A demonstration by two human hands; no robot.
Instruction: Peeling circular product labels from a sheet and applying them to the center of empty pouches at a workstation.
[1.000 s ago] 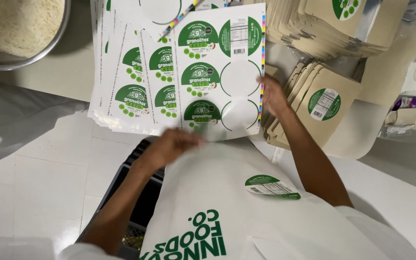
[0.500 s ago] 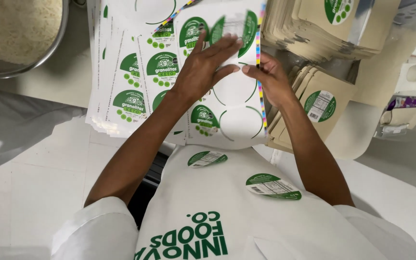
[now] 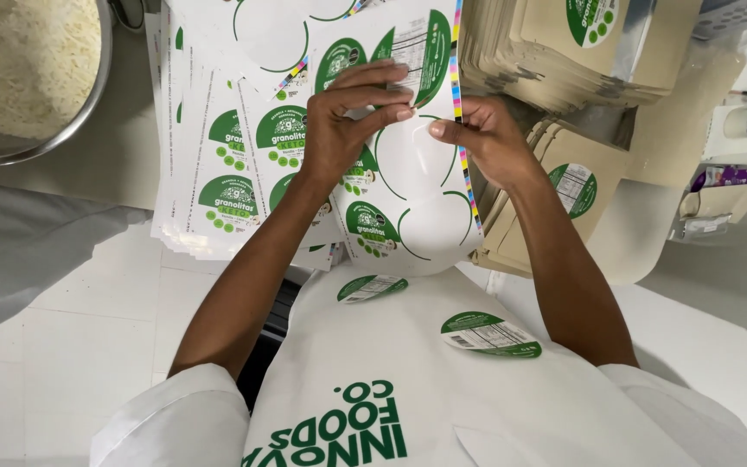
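A: Two hands meet over one sheet of labels (image 3: 408, 186), a long white sheet lying on the bench with its long axis running near to far; its far end tilts slightly to the left.

B: Where is it among the rest?

A: On top of a fanned stack of label sheets (image 3: 218, 164) that spreads to its left. A colour-bar strip runs down its right edge.

B: What is the left hand (image 3: 343, 125) doing?

A: It lies across the far half of the sheet, its fingers (image 3: 388, 97) pressed together on the green half-round label (image 3: 421, 52) near the far right corner, and the thumb is tucked below.

B: And the right hand (image 3: 486, 143)?

A: It is at the sheet's right edge. Its fingers are curled, thumb and forefinger pinched on the white backing just beside the left fingertips.

B: What lies around?

A: To the right, stacks of tan paper pouches (image 3: 564, 47) rise at the far side, and a nearer pouch (image 3: 594, 186) with a round green label lies flat. At the far left stands a metal bowl (image 3: 88, 108) of pale shreds. Two peeled green labels, one smaller (image 3: 372, 287) and one larger (image 3: 488, 335), are stuck to the person's white apron (image 3: 391, 380) near the camera.
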